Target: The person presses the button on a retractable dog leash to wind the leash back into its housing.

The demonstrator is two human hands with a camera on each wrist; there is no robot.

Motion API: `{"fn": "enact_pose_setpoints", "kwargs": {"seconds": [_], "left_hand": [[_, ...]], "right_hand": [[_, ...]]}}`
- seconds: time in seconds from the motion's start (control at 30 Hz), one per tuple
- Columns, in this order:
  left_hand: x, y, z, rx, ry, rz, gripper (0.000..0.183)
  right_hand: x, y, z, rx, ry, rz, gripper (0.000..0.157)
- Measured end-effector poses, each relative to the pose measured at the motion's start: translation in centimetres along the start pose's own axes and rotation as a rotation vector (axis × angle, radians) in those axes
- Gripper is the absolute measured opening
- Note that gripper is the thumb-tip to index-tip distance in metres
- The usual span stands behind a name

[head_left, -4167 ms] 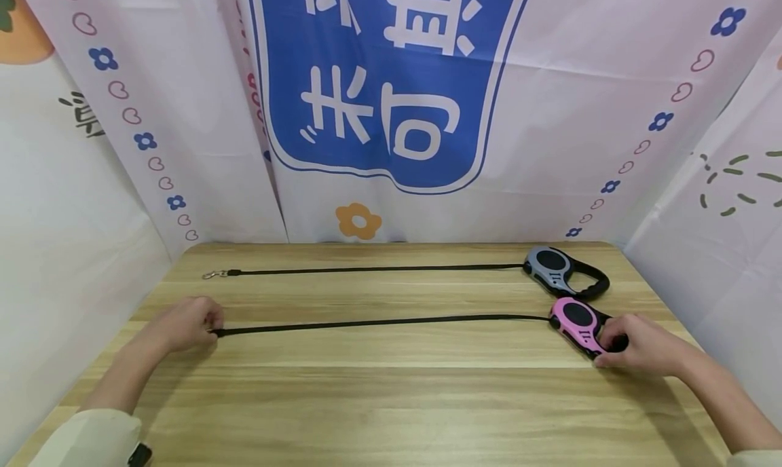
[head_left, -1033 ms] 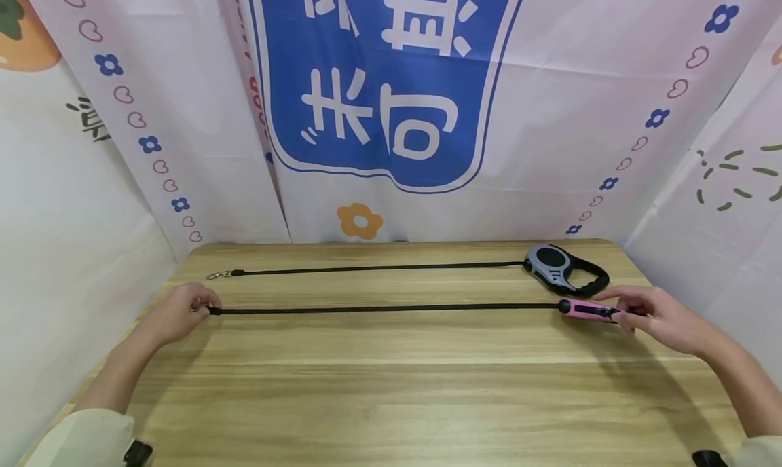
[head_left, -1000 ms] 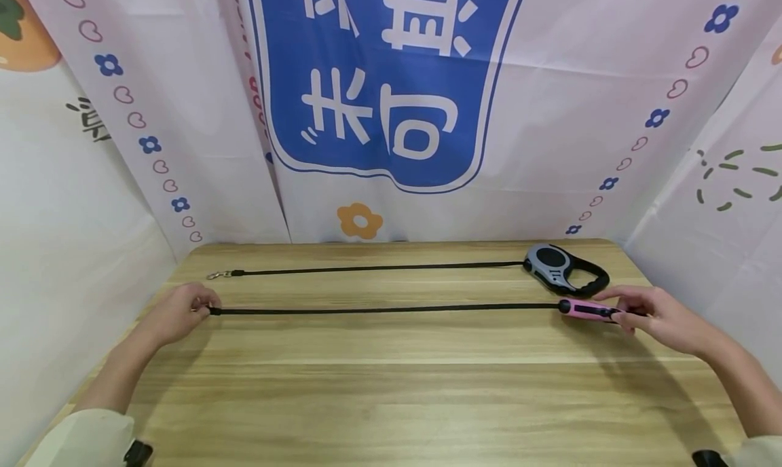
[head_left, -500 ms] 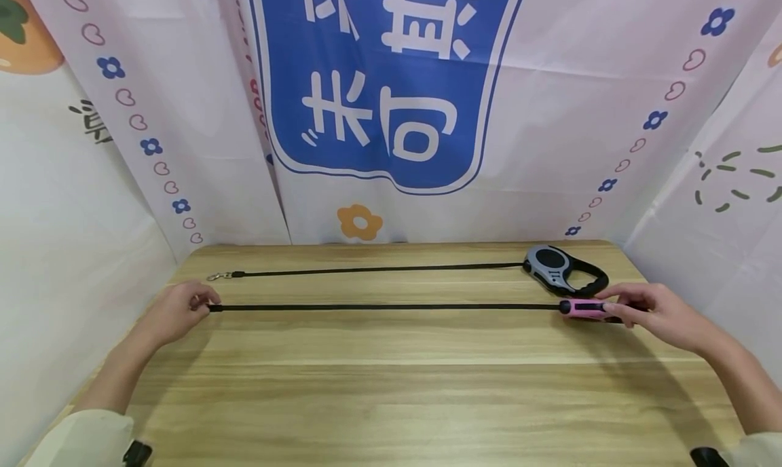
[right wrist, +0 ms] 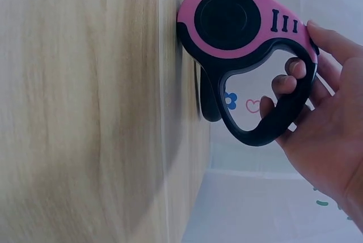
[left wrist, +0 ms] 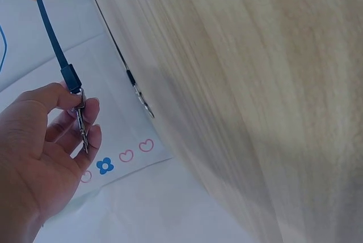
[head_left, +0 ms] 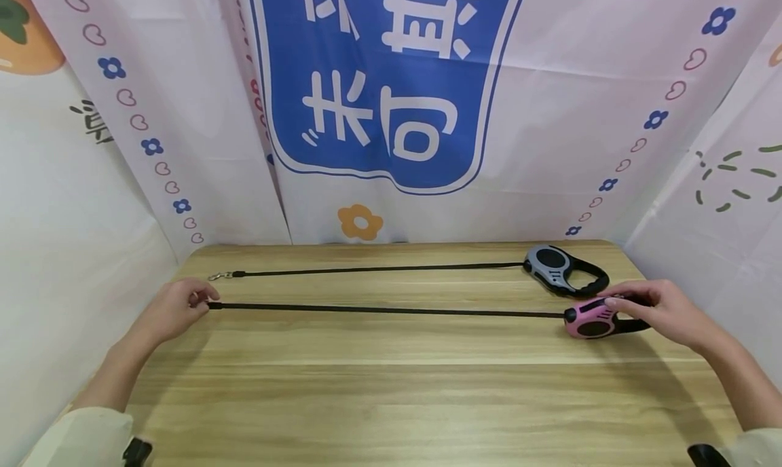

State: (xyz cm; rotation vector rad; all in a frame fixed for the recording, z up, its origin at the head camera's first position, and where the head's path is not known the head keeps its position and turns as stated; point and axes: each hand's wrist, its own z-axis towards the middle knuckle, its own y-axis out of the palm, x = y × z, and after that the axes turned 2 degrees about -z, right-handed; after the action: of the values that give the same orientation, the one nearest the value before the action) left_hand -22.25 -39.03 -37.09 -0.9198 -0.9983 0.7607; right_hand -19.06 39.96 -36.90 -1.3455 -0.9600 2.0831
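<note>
My right hand (right wrist: 329, 96) grips the black handle of a pink retractable dog leash (right wrist: 227, 19), its fingers curled through the loop and the thumb near its upper edge. In the head view the pink case is tilted, its round black disc facing toward me. A black strap (head_left: 391, 309) runs from it across to the left, nearly straight. My left hand (left wrist: 39, 124) pinches the metal clip (left wrist: 83, 121) at the strap's end. Behind lies a second leash, grey-blue and black (head_left: 550, 263), its strap (head_left: 379, 269) stretched left to a metal clip (head_left: 220, 275).
The wooden table (head_left: 391, 406) lies under both leashes. White printed cloth (head_left: 550, 114) hangs behind it and at both sides. The grey-blue leash's handle is close behind my right hand.
The pink case has turned from lying flat, through edge-on, to a tilt with its disc toward me. My left hand has shifted slightly farther back with the clip.
</note>
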Motion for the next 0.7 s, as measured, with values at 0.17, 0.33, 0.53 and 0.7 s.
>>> {"fn": "enact_pose_setpoints", "kwargs": {"seconds": [0.17,0.33,0.53,0.7], "left_hand": [[0.2,-0.1,0.2,0.009,0.003,0.0,0.015],[0.0,-0.3,0.2,0.016,0.005,-0.013,0.012],[-0.1,-0.3,-0.1,0.022,-0.025,-0.042,0.013],[-0.3,-0.2,-0.3,0.015,-0.05,-0.065,0.01]], "right_hand": [[0.4,-0.2,-0.1,-0.005,0.032,0.054,0.02],[0.5,-0.4,-0.2,0.008,0.063,0.11,0.021],[0.9,-0.7,-0.1,0.024,0.102,0.168,0.025],[1.3,-0.8,0.0,0.038,0.102,0.297,0.033]]}}
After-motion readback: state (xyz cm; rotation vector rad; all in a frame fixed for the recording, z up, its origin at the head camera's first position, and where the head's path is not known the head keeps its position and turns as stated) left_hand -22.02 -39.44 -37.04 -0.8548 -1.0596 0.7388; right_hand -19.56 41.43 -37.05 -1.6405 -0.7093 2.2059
